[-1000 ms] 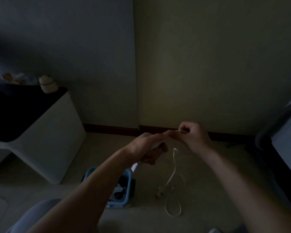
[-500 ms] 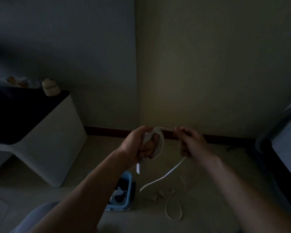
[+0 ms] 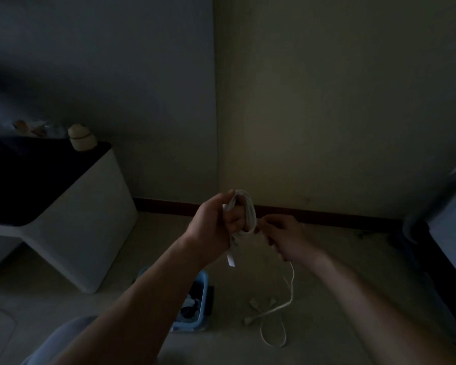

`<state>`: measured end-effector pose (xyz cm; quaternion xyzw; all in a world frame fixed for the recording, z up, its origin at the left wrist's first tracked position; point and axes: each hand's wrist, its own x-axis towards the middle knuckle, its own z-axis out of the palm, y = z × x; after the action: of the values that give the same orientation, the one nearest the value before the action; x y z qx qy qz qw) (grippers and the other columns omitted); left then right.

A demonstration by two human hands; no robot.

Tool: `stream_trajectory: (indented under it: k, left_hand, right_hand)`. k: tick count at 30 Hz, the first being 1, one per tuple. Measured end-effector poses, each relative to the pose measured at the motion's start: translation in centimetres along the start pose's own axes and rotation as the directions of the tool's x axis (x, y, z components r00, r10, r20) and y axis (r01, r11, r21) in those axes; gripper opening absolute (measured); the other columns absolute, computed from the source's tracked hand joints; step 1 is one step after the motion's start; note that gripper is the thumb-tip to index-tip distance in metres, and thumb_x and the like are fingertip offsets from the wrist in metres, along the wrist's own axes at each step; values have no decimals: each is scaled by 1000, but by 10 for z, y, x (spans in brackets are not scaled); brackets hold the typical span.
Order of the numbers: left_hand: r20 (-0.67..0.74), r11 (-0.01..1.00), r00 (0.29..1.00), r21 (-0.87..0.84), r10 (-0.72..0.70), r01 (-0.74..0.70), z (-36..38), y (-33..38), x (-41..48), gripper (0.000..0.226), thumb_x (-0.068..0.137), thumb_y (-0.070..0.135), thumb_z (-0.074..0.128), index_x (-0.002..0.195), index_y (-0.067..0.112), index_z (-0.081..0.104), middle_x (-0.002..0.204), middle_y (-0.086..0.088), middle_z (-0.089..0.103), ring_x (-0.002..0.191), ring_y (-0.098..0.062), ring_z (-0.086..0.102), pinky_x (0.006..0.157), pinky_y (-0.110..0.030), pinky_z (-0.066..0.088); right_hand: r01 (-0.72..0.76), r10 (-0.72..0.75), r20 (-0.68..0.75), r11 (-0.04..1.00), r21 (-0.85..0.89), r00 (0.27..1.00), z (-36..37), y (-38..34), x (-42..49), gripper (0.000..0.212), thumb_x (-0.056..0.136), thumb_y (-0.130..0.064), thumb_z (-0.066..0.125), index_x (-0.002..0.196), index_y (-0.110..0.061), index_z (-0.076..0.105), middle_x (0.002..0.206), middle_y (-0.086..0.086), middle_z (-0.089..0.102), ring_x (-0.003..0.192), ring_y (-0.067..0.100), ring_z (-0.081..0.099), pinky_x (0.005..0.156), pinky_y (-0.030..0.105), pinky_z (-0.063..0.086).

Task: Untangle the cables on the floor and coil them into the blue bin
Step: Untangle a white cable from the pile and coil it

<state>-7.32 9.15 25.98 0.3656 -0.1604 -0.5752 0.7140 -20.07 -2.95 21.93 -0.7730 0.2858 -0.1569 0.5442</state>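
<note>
In the dim room my left hand grips a coil of white cable wound round its fingers, with a flat white connector hanging below the palm. My right hand pinches the same cable just right of the coil. The loose run drops from that hand to the floor, where its tail lies with a loop and small plug ends. The blue bin stands on the floor below my left forearm, partly hidden by it, with dark and pale cables inside.
A white block table with a dark top stands at the left, a small round jar on its corner. A dark baseboard runs along the wall. Dark furniture fills the right edge.
My right hand has swung down and in towards the coil, laying another turn on my left hand. The loose cable on the floor has been drawn shorter.
</note>
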Motion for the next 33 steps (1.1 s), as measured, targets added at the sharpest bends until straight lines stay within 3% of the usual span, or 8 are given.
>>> stream_trajectory:
  k: [6, 8, 13, 18, 23, 26, 30, 33]
  left_hand:
    - [-167, 982, 978, -121, 126, -147, -3, 3, 8, 20, 103, 15, 40, 87, 10, 53, 70, -4, 63, 61, -19, 64, 69, -31, 51]
    - [-240, 977, 954, -74, 178, -201, -3, 5, 7, 22, 103, 12, 41, 86, 9, 54, 80, -11, 73, 73, -24, 73, 70, -34, 56]
    - [-320, 944, 894, 206, 313, -257, -5, -2, 10, 25, 103, 8, 46, 87, 0, 64, 104, -21, 74, 101, -33, 71, 99, -45, 50]
    - [-337, 871, 866, 450, 369, -196, -4, -17, 13, 19, 101, 13, 53, 99, -3, 64, 104, -12, 72, 95, -16, 74, 79, -38, 53]
    - [-271, 645, 866, 760, 421, -76, -12, -26, 15, 31, 100, 22, 57, 109, -7, 54, 90, -14, 66, 75, -12, 70, 64, -32, 56]
    - [-173, 415, 898, 910, 405, -12, -15, -34, 12, 35, 94, 38, 55, 99, 3, 57, 91, -14, 67, 80, -27, 66, 74, -49, 57]
    - [-139, 573, 962, 820, 236, -22, -11, -35, 8, 58, 90, 57, 44, 88, 2, 61, 71, -17, 65, 58, -29, 58, 53, -42, 49]
    - [-132, 710, 989, 703, 73, 42, -8, -33, 8, 64, 97, 64, 38, 78, 7, 61, 59, -11, 57, 48, -23, 50, 44, -23, 36]
  right_hand:
    - [110, -87, 124, 975, -195, 989, 16, -1, -11, 20, 99, -20, 55, 100, -35, 68, 62, -16, 59, 55, -2, 54, 57, 17, 41]
    - [97, -66, 160, 977, -190, 985, 20, -3, -15, 29, 97, -17, 60, 122, -31, 62, 70, -21, 58, 57, -6, 58, 59, 12, 42]
    - [46, -21, 187, 990, -130, 982, 22, -9, -18, 28, 95, -25, 65, 122, -23, 65, 83, -14, 66, 73, 1, 64, 57, 12, 46]
    - [81, -44, 219, 984, -160, 975, 21, -16, -20, 21, 96, -15, 63, 113, -26, 68, 72, -26, 64, 62, -12, 59, 64, 9, 43]
    - [167, -107, 224, 949, -267, 969, 16, -26, -20, 25, 94, -20, 63, 78, -38, 65, 59, -26, 63, 59, -6, 58, 62, 17, 43]
    - [236, -183, 182, 912, -335, 966, 9, -31, -21, 20, 89, -22, 70, 73, -35, 66, 62, -28, 64, 63, -6, 62, 57, 15, 43]
    - [247, -256, 35, 877, -411, 966, 0, -34, -20, 19, 69, -37, 84, 68, -39, 65, 70, -23, 69, 67, -5, 65, 59, 25, 51]
    - [147, -243, -67, 762, -631, 968, -8, -38, -20, 46, 60, -62, 83, 63, -27, 54, 62, -11, 63, 60, 3, 59, 53, 28, 44]
